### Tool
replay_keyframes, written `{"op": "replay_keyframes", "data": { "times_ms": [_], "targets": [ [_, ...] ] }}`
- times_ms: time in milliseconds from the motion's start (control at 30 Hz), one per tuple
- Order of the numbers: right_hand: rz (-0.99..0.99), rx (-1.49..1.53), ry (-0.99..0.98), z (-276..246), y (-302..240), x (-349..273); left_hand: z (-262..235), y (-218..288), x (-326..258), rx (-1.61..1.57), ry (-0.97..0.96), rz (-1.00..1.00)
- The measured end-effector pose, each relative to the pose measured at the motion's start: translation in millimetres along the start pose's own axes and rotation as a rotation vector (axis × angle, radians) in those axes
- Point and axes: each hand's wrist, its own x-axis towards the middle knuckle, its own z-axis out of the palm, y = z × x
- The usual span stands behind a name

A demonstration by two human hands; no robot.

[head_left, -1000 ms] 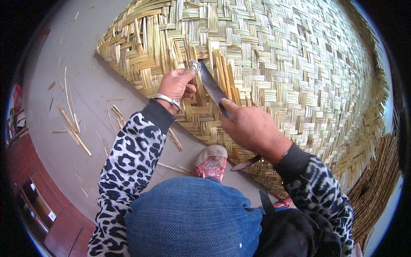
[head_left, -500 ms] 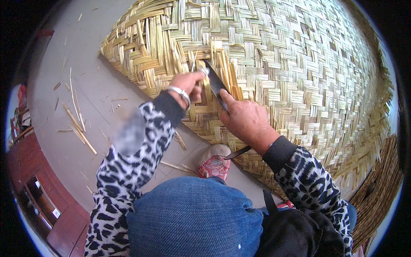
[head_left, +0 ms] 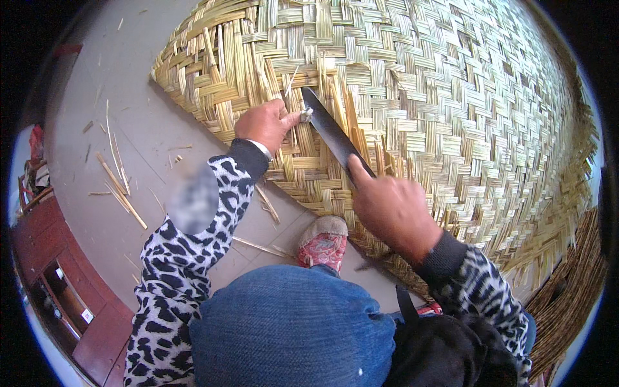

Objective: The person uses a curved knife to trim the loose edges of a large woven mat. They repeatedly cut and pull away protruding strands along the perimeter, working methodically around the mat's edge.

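The right hand [head_left: 392, 209] is closed around the handle of a dark knife [head_left: 334, 134], with the pointing finger lying along the back of the blade. The blade points up and to the left, and its tip touches the woven bamboo mat [head_left: 451, 97] right beside the left hand [head_left: 263, 122]. The left hand rests on the mat near its lower edge, and its thumb and fingers pinch a thin strip [head_left: 303, 115] just at the knife tip, so its grip is closed on that strip. The mat is big and lies flat on the grey floor [head_left: 129, 97], filling most of the view. Loose strips stick up from it near the blade. Small cut bits of bamboo [head_left: 119, 187] lie on the floor to the left. A red shoe [head_left: 322, 242] sits at the mat's edge, between the two arms, above the blue knee [head_left: 290, 322]. A brown cabinet [head_left: 64, 290] stands at the far left. A pile of dark strips [head_left: 567, 297] lies at the right. The thing to worry about is how close the knife tip is to the left thumb. If the blade slips off the smooth strip, it could cut the fingers. A hard push could also snap the strip or split the weave.
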Motion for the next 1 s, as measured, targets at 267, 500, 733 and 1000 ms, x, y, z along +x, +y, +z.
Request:
{"op": "replay_keyframes", "data": {
  "times_ms": [267,500,733,1000],
  "targets": [
    [-0.058,0.010,-0.101,5.5,49.5,-75.6,2.3,-4.3,5.1,-0.223,0.001,-0.021],
    [-0.240,-0.178,0.007,2.7,73.9,-52.5,-9.1,24.1,45.8,-1.024,-0.370,-0.257],
    [-0.209,-0.182,0.086,-2.5,79.9,-29.5,-8.2,17.7,89.0,-1.029,-0.415,-0.181],
    [-0.122,-0.098,0.015,-20.9,76.3,8.6,-15.5,7.5,104.6,-0.414,-0.048,0.263]
  ]
}}
